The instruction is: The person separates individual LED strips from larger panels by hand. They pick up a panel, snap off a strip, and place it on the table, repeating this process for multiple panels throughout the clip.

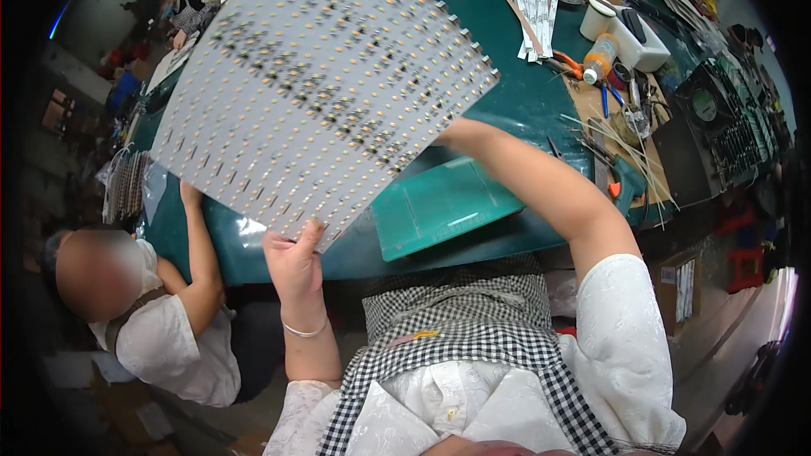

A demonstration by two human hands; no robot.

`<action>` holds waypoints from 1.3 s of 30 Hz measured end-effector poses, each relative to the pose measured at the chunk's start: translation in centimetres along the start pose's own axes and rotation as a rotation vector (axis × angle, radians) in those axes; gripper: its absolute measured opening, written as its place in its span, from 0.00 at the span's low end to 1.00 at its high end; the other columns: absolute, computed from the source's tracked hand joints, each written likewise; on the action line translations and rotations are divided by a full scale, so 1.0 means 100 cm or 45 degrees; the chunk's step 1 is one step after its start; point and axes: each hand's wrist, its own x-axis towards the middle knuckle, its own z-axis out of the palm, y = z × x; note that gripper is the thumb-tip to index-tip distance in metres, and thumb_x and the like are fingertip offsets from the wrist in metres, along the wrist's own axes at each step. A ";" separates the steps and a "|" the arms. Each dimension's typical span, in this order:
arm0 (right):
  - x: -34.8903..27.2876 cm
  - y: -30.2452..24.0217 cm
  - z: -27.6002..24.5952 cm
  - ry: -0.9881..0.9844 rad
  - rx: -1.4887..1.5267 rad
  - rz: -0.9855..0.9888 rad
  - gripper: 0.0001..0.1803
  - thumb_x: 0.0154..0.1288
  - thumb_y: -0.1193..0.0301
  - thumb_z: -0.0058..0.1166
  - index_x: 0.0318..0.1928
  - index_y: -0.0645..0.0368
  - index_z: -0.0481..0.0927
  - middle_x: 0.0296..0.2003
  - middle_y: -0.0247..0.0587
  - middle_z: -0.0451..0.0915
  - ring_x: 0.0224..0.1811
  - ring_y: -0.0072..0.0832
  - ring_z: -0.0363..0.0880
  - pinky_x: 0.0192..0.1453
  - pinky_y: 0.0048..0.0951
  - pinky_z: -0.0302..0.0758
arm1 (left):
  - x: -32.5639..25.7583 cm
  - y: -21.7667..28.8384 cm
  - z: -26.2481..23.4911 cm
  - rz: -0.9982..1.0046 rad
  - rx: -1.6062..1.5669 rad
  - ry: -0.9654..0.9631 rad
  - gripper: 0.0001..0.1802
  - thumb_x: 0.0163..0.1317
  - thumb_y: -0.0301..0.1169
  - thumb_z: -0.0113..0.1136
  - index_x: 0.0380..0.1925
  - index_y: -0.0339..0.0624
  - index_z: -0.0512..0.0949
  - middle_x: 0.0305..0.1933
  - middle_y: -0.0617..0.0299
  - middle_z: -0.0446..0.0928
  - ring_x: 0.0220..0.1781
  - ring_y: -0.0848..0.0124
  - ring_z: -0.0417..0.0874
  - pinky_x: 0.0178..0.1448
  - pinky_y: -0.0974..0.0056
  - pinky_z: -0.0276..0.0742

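Observation:
A large light-grey LED circuit board panel [279,101], dotted with rows of small yellowish LEDs, is held up at a tilt over the table. My left hand [296,253] is closed on its near corner, with the thumb on the dotted face. My right hand [450,133] reaches behind the panel's right edge; only the part by the wrist shows and its fingers are hidden. Below the right forearm, a green plastic tray [448,207] lies at the table's near edge, its far part covered by the panel.
On the green table [473,13], white strips [536,21] lie beyond the panel. Pliers [610,100], a bottle [601,57], a white container [639,44] and a green-handled tool [626,181] crowd the right. A co-worker [169,329] sits close at left, one arm reaching toward the panel.

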 end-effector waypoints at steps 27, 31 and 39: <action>-0.181 0.055 -0.096 0.322 -0.261 -0.275 0.16 0.50 0.87 0.59 0.39 0.65 0.70 0.29 0.34 0.77 0.32 0.17 0.76 0.38 0.21 0.75 | 0.000 -0.052 0.010 -0.450 0.413 -0.341 0.23 0.54 0.25 0.66 0.50 0.30 0.72 0.48 0.54 0.79 0.49 0.69 0.80 0.56 0.63 0.75; -0.182 0.052 -0.094 0.378 -0.574 -0.368 0.20 0.50 0.88 0.58 0.46 0.65 0.72 0.33 0.34 0.79 0.35 0.19 0.77 0.40 0.23 0.76 | -0.012 -0.053 0.007 -0.395 0.474 -0.305 0.20 0.56 0.23 0.63 0.49 0.30 0.73 0.47 0.55 0.79 0.48 0.69 0.80 0.56 0.63 0.74; -0.176 0.043 -0.105 0.237 -0.406 -0.155 0.18 0.51 0.88 0.58 0.44 0.65 0.72 0.33 0.33 0.78 0.34 0.17 0.75 0.37 0.22 0.76 | -0.018 -0.047 0.017 -0.416 0.431 -0.305 0.18 0.58 0.23 0.63 0.47 0.30 0.74 0.46 0.55 0.80 0.46 0.72 0.80 0.53 0.65 0.76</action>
